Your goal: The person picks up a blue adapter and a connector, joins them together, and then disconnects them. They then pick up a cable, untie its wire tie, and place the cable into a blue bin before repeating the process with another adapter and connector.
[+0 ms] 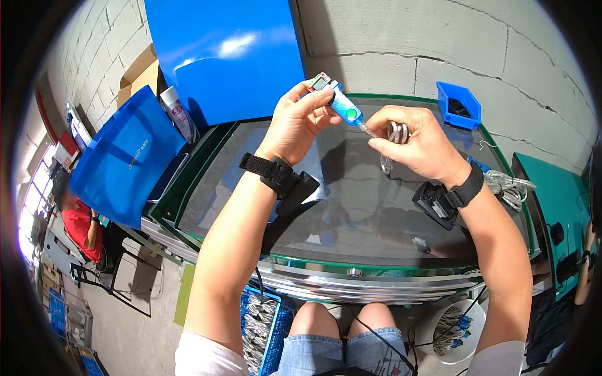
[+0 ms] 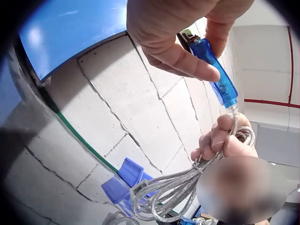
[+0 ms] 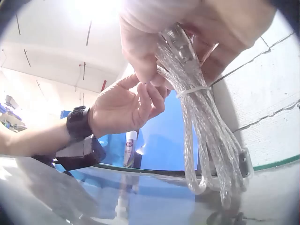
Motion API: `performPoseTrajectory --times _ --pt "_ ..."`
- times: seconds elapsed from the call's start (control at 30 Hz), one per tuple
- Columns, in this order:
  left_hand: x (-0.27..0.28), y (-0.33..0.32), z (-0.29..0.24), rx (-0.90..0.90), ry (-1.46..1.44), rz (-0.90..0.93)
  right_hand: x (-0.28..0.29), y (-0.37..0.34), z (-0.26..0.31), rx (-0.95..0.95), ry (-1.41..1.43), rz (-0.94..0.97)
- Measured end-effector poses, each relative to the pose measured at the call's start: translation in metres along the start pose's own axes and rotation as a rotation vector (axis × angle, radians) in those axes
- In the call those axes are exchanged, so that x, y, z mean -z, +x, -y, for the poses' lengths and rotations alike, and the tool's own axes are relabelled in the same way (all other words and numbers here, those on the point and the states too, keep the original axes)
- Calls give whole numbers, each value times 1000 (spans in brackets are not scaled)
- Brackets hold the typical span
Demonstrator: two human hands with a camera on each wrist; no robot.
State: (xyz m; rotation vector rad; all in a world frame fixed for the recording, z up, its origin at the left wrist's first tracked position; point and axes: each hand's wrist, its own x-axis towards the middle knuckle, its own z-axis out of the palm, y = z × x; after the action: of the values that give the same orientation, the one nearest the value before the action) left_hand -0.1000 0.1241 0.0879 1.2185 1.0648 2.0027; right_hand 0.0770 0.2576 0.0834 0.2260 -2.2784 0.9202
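Nearest, denim shorts [image 1: 313,356] and bare knees. Just left, a blue basket [image 1: 276,333] full of bundled grey cables; just right, a white bucket [image 1: 478,331] with cables ending in blue. Farther on, a dark-topped bench [image 1: 357,232] edged in green. Wears strapped black devices [image 1: 434,205] at both wrists. Pinches, above the bench, a blue connector [image 1: 348,108] between thumb and fingers of the left grip [image 1: 295,125], with a small circuit board [image 1: 319,82] at the far left end. Pinches a clear cable [image 2: 234,117] in curled fingers of the right grip [image 1: 426,141], just beside the connector's near right end, and holds along with it a cable coil [image 3: 197,117], bound by a white tie and hanging below. On the right of the bench, a second cable bundle [image 1: 511,188]. At the far right corner, a blue bin [image 1: 461,119] with dark contents. Along the far left, a blue sheet [image 1: 125,156] with white print, a spray can [image 1: 180,116], a large blue panel [image 1: 232,75] and a cardboard box [image 1: 143,72]. Behind, a grey block wall [image 1: 376,69]. Well apart, at left, a person in red [image 1: 81,229]
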Motion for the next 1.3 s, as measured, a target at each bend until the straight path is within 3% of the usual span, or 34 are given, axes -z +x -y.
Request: performPoseTrajectory --times 0.3,0.4,0.53,0.63,0.77,1.1,1.3 --pt "-1 1 2 76 -67 51 -3 1 -2 -4 120 9" --pt "-9 -6 6 3 33 253 -6 2 -4 -10 139 -42" --pt "-12 -7 6 -36 76 320 -5 2 -3 -10 119 -50" --pt "-14 -8 0 -19 125 206 -12 3 -10 84 142 -70" --pt "-7 -4 4 7 72 150 -11 3 -6 58 129 -38" --pt "-17 -9 5 -51 266 195 -10 3 -3 9 176 -41" --pt "-20 -11 2 -19 239 160 -13 3 -7 24 129 -118"
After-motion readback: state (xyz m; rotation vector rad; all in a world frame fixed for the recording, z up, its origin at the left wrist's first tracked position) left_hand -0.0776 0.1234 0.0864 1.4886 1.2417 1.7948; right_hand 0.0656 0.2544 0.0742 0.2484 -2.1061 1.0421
